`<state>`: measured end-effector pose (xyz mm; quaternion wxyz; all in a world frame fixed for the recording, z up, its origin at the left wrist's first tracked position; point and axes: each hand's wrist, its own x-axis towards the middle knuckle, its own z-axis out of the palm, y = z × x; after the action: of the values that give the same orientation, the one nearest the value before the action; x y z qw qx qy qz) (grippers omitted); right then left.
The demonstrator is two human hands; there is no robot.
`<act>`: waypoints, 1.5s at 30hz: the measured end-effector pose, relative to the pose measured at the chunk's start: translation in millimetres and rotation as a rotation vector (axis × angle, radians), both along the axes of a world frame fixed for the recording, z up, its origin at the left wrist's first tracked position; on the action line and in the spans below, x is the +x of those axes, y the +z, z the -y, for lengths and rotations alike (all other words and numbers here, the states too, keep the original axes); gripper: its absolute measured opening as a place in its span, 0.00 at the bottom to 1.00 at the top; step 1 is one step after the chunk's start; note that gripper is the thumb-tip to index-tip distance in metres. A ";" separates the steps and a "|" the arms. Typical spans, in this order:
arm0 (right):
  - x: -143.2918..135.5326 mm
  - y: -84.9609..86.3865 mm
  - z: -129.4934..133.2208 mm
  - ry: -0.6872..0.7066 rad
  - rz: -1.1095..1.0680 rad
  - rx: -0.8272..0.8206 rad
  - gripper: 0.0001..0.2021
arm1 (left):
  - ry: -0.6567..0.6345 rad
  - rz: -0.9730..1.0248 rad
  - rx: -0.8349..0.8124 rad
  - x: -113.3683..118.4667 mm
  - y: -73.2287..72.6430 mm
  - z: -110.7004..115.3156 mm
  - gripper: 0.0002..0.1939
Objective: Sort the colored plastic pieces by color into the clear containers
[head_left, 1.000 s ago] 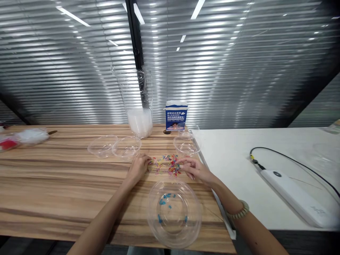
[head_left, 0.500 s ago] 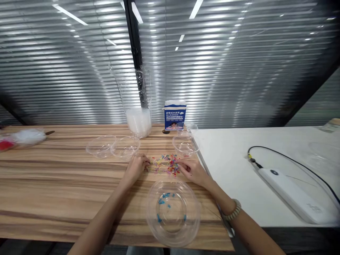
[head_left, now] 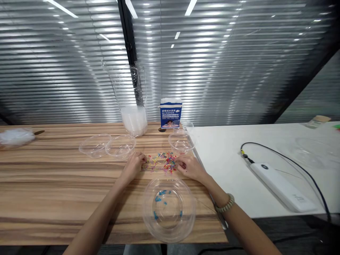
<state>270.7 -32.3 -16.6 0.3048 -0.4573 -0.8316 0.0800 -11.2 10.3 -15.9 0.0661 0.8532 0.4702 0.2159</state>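
Observation:
Small multicoloured pieces (head_left: 170, 162) lie spread on the wooden table (head_left: 66, 194) between my two hands. My left hand (head_left: 135, 164) is at their left edge, its fingers pinched together; whatever is between the fingertips is too small to make out. At the right edge of the pieces is my right hand (head_left: 189, 166), fingers bent and closed on something hidden. Nearer to me stands a clear round bowl (head_left: 169, 232) with several blue pieces (head_left: 158, 199) on its bottom.
Two clear bowls (head_left: 91, 146) (head_left: 120, 147) stand at left, two more (head_left: 182, 142) (head_left: 183, 128) at right. Behind are stacked containers (head_left: 134, 120) and a blue box (head_left: 170, 115). A white power bank (head_left: 283, 187) with a black cable (head_left: 289, 163) lies on the white table (head_left: 225, 148).
The view has shifted slightly to the right, so the table and objects appear further left. Both hands remain beside the coloured pieces, with the fingers moved only slightly.

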 end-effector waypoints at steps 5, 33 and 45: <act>-1.2 0.5 -0.4 0.042 0.004 -0.109 0.08 | -0.019 -0.048 0.008 -1.4 -0.5 -0.8 0.08; -2.8 -5.3 -5.0 0.050 -0.021 -0.228 0.08 | -0.041 0.154 -0.024 8.9 7.7 5.0 0.12; 5.5 0.2 -5.3 0.111 -0.091 -0.223 0.09 | -0.007 0.355 -0.055 9.4 11.3 6.8 0.10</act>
<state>276.1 -27.0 -16.5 0.2846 -0.4376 -0.8269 0.2091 -1.8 3.4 -4.6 0.1722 0.8012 0.4537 0.3500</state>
